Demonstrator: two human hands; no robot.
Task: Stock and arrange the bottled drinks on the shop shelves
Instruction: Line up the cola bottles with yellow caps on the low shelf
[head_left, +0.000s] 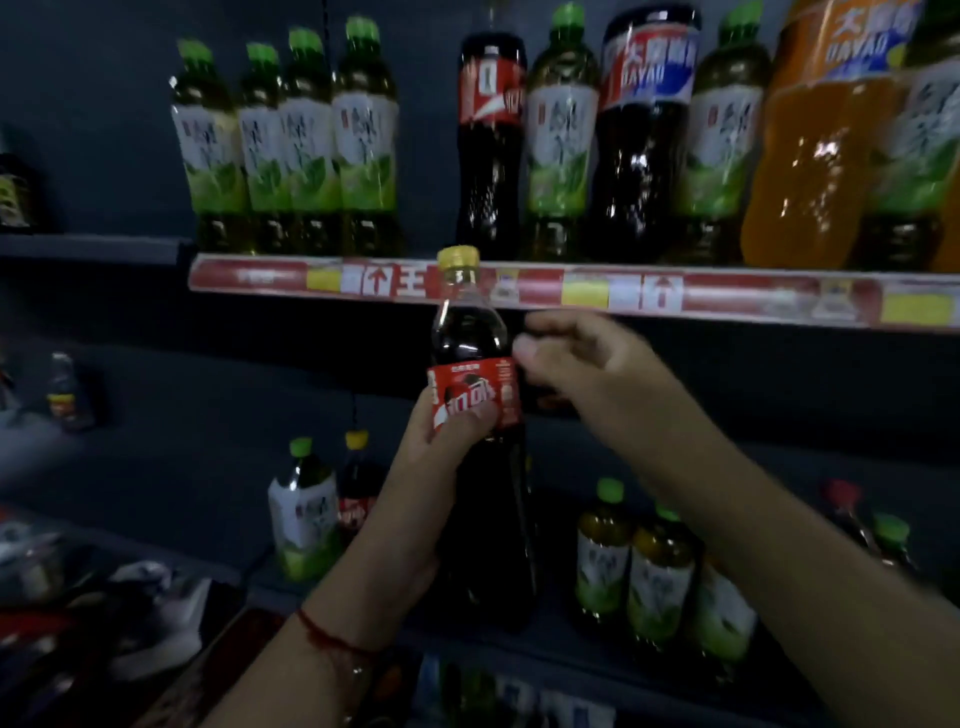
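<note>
Fingers (457, 426) of the left hand (415, 493) wrap around the middle of a dark cola bottle (478, 415), the thumb pressed on its red label, holding it upright in front of the shelves. A red string bracelet (332, 636) circles that wrist. Beside the bottle's shoulder, the right hand (576, 364) is loosely curled, its fingertips just at the label's edge; whether they touch it I cannot tell. The bottle's yellow cap (458, 258) overlaps the red price strip (727, 296) on the upper shelf edge. Above that strip stand green-capped tea bottles (291, 140), a tall cola bottle (491, 140), another dark soda bottle (644, 130) and an orange soda bottle (826, 140). On the lower shelf (545, 631), more tea bottles (660, 577) stand to the right, and one tea bottle (301, 519) with a small cola bottle (358, 488) stands to the left.
</note>
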